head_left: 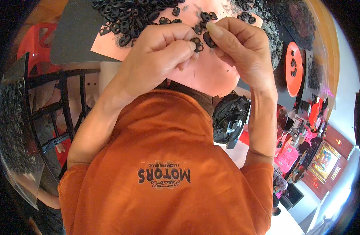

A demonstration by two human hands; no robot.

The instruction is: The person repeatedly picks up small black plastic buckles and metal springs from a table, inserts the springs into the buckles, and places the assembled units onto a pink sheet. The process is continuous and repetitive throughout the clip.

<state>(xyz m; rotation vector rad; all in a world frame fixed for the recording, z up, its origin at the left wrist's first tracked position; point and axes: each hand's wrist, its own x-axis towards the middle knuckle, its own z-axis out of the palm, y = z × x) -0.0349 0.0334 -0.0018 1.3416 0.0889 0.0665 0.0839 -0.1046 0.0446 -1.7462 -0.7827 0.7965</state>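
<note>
My left hand is closed, pinching a small black plastic cord lock between thumb and forefinger. Close beside it, my right hand pinches a dark, rounded black piece, which looks like part of the same kind of fitting. The two pieces are nearly touching above a pink sheet. A heap of black two-hole cord locks lies beyond my left hand. A few loose ones rest just past my fingertips.
A red oval plate with several black pieces stands at the right. Behind my right hand is a mass of small dark parts. A black metal rack and a red plastic chair are at the left.
</note>
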